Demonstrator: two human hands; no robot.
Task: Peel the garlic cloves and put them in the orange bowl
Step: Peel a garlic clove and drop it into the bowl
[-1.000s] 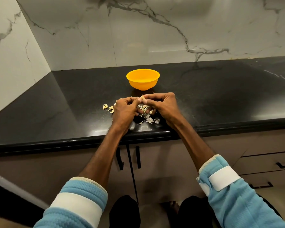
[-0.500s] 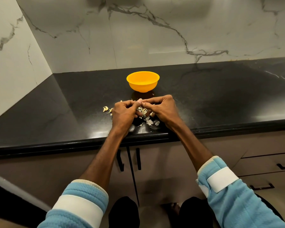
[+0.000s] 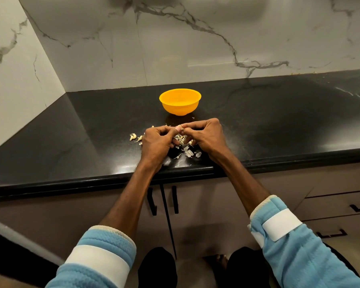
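An orange bowl (image 3: 180,101) stands on the black counter, just beyond my hands. My left hand (image 3: 156,144) and my right hand (image 3: 206,136) meet above the counter and pinch one small pale garlic clove (image 3: 178,128) between their fingertips. Loose garlic cloves (image 3: 133,136) lie to the left of my left hand. A heap of white garlic skins (image 3: 188,152) lies under and in front of my hands. The bowl's inside is mostly hidden from this angle.
The black counter (image 3: 279,121) runs right and left, with its front edge (image 3: 112,181) close below my wrists. Marble wall panels (image 3: 195,48) close off the back and the left. Cabinet doors with dark handles (image 3: 175,200) are below.
Both hands have stayed together on the clove with only small finger movements. The view has shifted slightly downward.
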